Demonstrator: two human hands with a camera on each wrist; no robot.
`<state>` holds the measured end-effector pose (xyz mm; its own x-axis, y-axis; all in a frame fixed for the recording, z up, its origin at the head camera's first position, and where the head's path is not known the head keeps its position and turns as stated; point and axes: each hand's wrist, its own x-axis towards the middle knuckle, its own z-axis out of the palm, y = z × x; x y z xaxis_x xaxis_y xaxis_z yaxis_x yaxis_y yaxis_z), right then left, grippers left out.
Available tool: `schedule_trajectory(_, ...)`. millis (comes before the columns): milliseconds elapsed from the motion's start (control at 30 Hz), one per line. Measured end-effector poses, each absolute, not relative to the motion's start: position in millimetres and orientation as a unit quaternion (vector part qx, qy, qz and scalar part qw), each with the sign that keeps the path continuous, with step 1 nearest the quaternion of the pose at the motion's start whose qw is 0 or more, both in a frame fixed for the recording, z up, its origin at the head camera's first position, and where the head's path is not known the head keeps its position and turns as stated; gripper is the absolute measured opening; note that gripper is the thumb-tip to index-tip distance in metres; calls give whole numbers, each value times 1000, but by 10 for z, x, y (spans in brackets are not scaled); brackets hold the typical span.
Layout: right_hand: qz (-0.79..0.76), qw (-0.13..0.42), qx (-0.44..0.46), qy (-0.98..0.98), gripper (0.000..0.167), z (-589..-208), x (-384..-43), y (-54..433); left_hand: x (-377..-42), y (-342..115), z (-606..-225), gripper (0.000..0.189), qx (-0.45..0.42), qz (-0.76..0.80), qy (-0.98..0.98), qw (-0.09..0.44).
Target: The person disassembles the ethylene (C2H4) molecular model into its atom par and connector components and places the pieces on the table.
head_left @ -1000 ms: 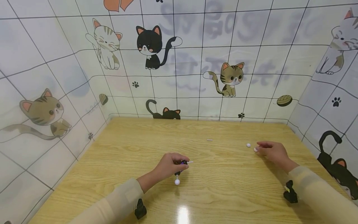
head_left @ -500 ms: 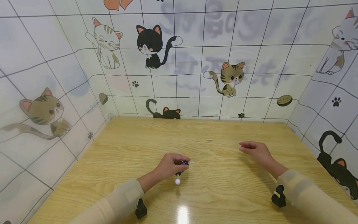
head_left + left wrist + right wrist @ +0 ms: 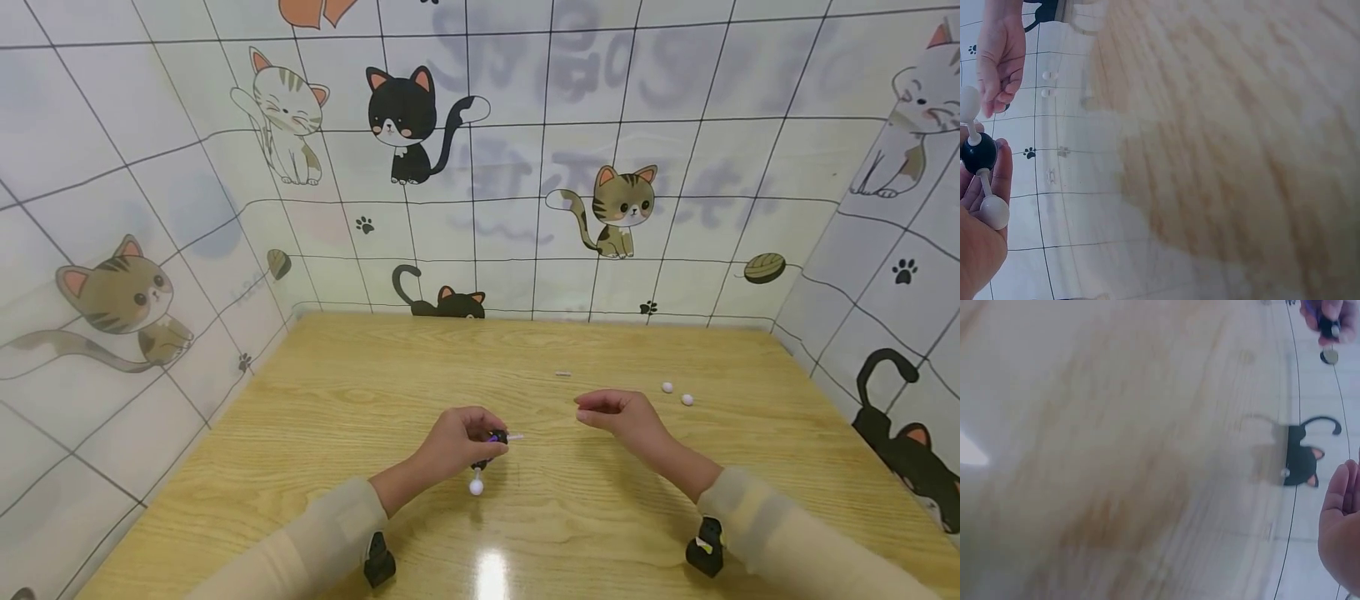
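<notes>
My left hand (image 3: 459,442) grips a ball-and-stick molecular model (image 3: 980,154) above the table. In the left wrist view its black ball carries white balls on short white sticks. The head view shows a white ball (image 3: 476,487) hanging below the fingers, a bare pale stick (image 3: 516,437) pointing right, and a bit of purple. To the right, my right hand (image 3: 626,421) hovers with thumb and index fingertips close together. Whether something small sits between them cannot be made out. Two loose white balls (image 3: 687,400) lie behind it on the right.
A short pale stick (image 3: 562,374) lies on the wooden table (image 3: 360,375) toward the back. Cat-patterned sheeting (image 3: 510,167) walls the table at the back and both sides. Light glares off the table's front.
My right hand has moved left from beside the loose white balls toward the left hand. Both balls show again after being covered. My left hand and the model stay nearly still.
</notes>
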<state>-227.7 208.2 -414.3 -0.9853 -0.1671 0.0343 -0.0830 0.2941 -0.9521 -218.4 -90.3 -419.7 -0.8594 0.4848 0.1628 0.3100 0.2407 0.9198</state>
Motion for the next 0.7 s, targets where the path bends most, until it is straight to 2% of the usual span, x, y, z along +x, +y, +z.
schedule_trajectory(400,-636,43,-143,757,37,-4231,-2085,1624,-2201,-878,-4225,20,271,574,769,79)
schedule_trajectory(700,-642,49,-194,740,31,-4304,-2030,1478,-2012,-856,-3939,16,287,575,762,82)
